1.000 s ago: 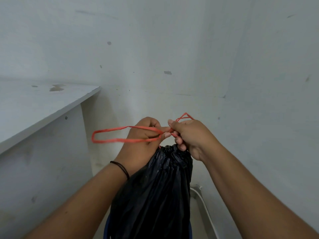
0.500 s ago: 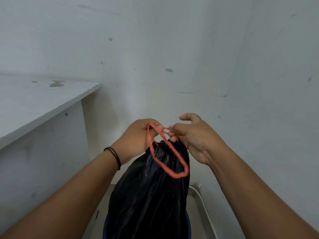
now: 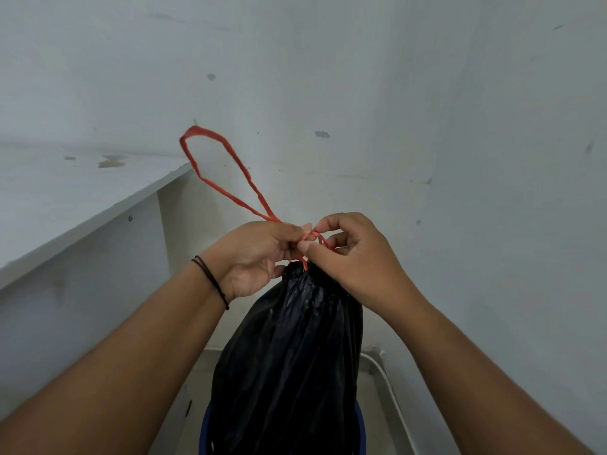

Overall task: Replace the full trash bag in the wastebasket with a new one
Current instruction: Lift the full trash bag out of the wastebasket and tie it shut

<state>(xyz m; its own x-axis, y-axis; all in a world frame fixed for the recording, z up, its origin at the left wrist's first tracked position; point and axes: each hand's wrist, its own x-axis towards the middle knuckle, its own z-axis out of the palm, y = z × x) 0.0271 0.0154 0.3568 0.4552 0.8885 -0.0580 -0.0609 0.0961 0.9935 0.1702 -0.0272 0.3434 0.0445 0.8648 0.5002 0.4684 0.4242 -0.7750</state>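
My left hand [image 3: 259, 254]: pinching the red plastic drawstring [image 3: 226, 178].
My right hand [image 3: 354, 257]: pinching the same drawstring.
Crinkled black plastic trash bag [image 3: 289, 356]: cinched, standing in the blue round wastebasket [image 3: 361, 431].

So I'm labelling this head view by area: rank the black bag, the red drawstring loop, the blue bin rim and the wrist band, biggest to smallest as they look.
1. black bag
2. red drawstring loop
3. blue bin rim, mostly hidden
4. wrist band

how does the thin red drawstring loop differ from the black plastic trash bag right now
The red drawstring loop is thin and bright and sticks up to the left above the hands; the black plastic trash bag is bulky, dark and pleated, hanging below them into the blue wastebasket. Both meet at the cinched neck, where the left hand and right hand pinch the string.
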